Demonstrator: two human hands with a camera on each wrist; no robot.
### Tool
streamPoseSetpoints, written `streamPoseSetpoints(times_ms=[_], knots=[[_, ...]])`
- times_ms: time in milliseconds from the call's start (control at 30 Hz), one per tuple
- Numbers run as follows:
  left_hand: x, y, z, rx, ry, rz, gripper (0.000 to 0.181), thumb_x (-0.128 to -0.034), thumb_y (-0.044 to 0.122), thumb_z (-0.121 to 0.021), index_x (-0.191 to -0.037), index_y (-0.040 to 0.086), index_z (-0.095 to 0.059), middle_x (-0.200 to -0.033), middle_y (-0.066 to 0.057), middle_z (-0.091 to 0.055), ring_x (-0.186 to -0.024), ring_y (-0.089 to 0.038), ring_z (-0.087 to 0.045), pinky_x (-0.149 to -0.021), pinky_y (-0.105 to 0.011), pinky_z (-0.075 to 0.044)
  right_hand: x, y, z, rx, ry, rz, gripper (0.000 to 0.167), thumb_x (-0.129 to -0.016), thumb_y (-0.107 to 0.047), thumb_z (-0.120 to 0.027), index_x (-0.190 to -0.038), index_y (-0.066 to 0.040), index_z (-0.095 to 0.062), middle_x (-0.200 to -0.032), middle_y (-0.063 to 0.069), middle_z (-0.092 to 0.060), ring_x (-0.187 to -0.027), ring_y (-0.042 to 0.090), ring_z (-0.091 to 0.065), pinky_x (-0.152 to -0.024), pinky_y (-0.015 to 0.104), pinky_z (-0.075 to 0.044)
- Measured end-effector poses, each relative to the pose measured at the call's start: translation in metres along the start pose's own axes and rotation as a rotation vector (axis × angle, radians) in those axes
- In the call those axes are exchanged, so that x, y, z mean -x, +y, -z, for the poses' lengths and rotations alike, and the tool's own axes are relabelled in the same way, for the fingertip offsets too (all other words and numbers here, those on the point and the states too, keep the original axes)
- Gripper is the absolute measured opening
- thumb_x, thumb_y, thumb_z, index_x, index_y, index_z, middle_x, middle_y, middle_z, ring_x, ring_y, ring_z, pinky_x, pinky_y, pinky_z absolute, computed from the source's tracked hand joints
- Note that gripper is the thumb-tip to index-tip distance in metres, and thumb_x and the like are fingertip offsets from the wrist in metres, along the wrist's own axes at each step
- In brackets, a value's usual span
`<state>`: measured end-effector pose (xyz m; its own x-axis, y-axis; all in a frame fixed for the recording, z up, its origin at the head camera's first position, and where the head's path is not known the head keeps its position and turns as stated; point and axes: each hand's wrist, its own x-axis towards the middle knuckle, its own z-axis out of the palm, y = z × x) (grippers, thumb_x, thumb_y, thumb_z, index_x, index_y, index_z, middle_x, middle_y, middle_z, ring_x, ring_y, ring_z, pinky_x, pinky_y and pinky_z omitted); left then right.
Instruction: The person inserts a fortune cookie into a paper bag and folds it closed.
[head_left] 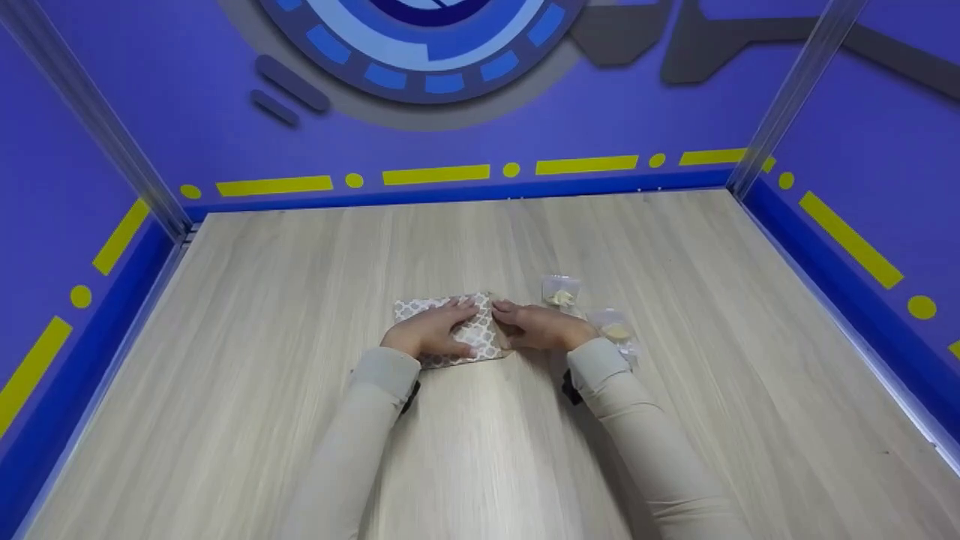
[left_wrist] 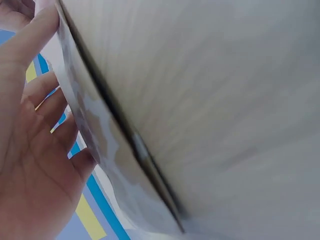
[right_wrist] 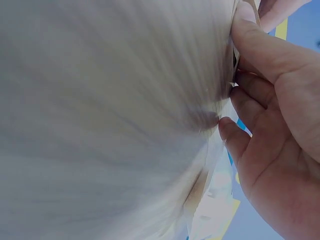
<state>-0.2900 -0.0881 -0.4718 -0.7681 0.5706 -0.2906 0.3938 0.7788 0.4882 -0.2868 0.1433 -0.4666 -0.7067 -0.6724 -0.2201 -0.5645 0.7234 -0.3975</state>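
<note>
In the head view my left hand (head_left: 431, 331) rests on the patterned packet (head_left: 486, 327), its thumb set well apart from its fingers and the fingers lying fairly straight over the pale honeycomb-like print; the packet lies flat on the wood-grain table (head_left: 225, 375), in front of me and between my two hands; my right hand (head_left: 541, 326) comes in from the other side, fingers and thumb bent in at the packet's brown edge (head_left: 502, 334); just beside that hand lie two small clear bags, the farther bag (head_left: 559, 283) with pale cream bits inside, the nearer bag (head_left: 616, 328) with a round yellowish piece, close to my right cuff; behind the table stands a blue wall (head_left: 172, 112) with yellow dashes; in the left wrist view my thumb reaches along the packet's side and my other fingers are parted and loosely bent, a dark gap showing under the packet's near edge; in the right wrist view my thumb and fingers pinch the brown edge, the little finger lower down, by the table surface.
</note>
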Motion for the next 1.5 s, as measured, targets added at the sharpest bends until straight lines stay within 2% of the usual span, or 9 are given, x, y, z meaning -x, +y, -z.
streamPoseSetpoints(times_ms=[267,567,733,900,1067,1233,1333,1500], knots=[[0.0016,0.0022,-0.0003,-0.021,0.028,0.005,0.073,-0.0872,0.035,-0.069,-0.149,0.019,-0.035,-0.159,-0.005,-0.024,-0.148,-0.026,-0.016,-0.118,-0.044,-0.020,-0.0001,0.0016,-0.0011,-0.004,0.018,0.027,0.062,-0.092,-0.015,-0.062,-0.144,0.004,-0.035,-0.155,0.018,-0.026,-0.142,0.035,-0.029,-0.114,0.043,-0.029],[0.0028,0.0034,-0.0008,-0.047,0.064,0.015,0.071,-0.0860,0.038,-0.070,-0.148,0.022,-0.039,-0.157,-0.003,-0.029,-0.146,-0.026,-0.024,-0.117,-0.043,-0.025,-0.0007,0.0016,-0.0017,-0.003,0.016,0.017,0.061,-0.092,-0.012,-0.062,-0.145,0.003,-0.034,-0.156,0.016,-0.025,-0.141,0.035,-0.030,-0.114,0.043,-0.029],[0.0020,0.0029,-0.0012,-0.101,0.102,-0.013,0.068,-0.0860,0.037,-0.071,-0.146,0.019,-0.043,-0.152,-0.005,-0.039,-0.142,-0.027,-0.034,-0.115,-0.042,-0.029,0.0004,0.0024,-0.0016,-0.025,0.015,0.018,0.061,-0.093,-0.013,-0.061,-0.146,0.002,-0.034,-0.157,0.016,-0.024,-0.143,0.034,-0.027,-0.115,0.043,-0.028],[0.0016,0.0028,-0.0019,-0.125,0.138,-0.047,0.065,-0.0859,0.034,-0.072,-0.143,0.016,-0.047,-0.146,-0.006,-0.048,-0.135,-0.028,-0.043,-0.112,-0.041,-0.034,0.0029,0.0026,-0.0010,-0.037,0.027,0.057,0.060,-0.095,-0.014,-0.060,-0.145,0.004,-0.034,-0.157,0.018,-0.024,-0.143,0.035,-0.026,-0.115,0.043,-0.028],[0.0017,0.0025,-0.0020,-0.140,0.141,-0.050,0.065,-0.0863,0.034,-0.071,-0.143,0.016,-0.046,-0.146,-0.004,-0.048,-0.135,-0.027,-0.044,-0.112,-0.040,-0.034,0.0032,0.0011,-0.0007,-0.037,0.023,0.040,0.060,-0.095,-0.014,-0.060,-0.146,0.002,-0.034,-0.157,0.015,-0.023,-0.143,0.034,-0.027,-0.115,0.043,-0.028],[0.0034,0.0030,-0.0009,-0.122,0.126,-0.040,0.071,-0.0867,0.034,-0.071,-0.149,0.027,-0.036,-0.149,-0.001,-0.043,-0.137,-0.025,-0.042,-0.113,-0.040,-0.033,0.0011,0.0012,-0.0019,-0.033,0.010,0.015,0.061,-0.094,-0.012,-0.061,-0.146,0.001,-0.033,-0.158,0.015,-0.022,-0.143,0.034,-0.027,-0.115,0.044,-0.027],[0.0050,0.0029,0.0000,-0.113,0.116,-0.075,0.076,-0.0869,0.034,-0.069,-0.151,0.032,-0.029,-0.152,0.002,-0.038,-0.138,-0.023,-0.040,-0.113,-0.040,-0.033,0.0009,0.0017,-0.0023,-0.011,0.010,0.017,0.061,-0.094,-0.012,-0.061,-0.146,0.001,-0.033,-0.157,0.017,-0.023,-0.143,0.034,-0.027,-0.114,0.043,-0.028],[0.0061,0.0025,0.0007,-0.116,0.122,-0.177,0.077,-0.0876,0.029,-0.068,-0.152,0.031,-0.026,-0.154,0.004,-0.034,-0.140,-0.020,-0.036,-0.114,-0.038,-0.032,0.0005,0.0022,-0.0028,-0.016,0.010,0.005,0.061,-0.095,-0.013,-0.060,-0.147,-0.001,-0.032,-0.157,0.016,-0.023,-0.143,0.032,-0.027,-0.115,0.042,-0.027]])
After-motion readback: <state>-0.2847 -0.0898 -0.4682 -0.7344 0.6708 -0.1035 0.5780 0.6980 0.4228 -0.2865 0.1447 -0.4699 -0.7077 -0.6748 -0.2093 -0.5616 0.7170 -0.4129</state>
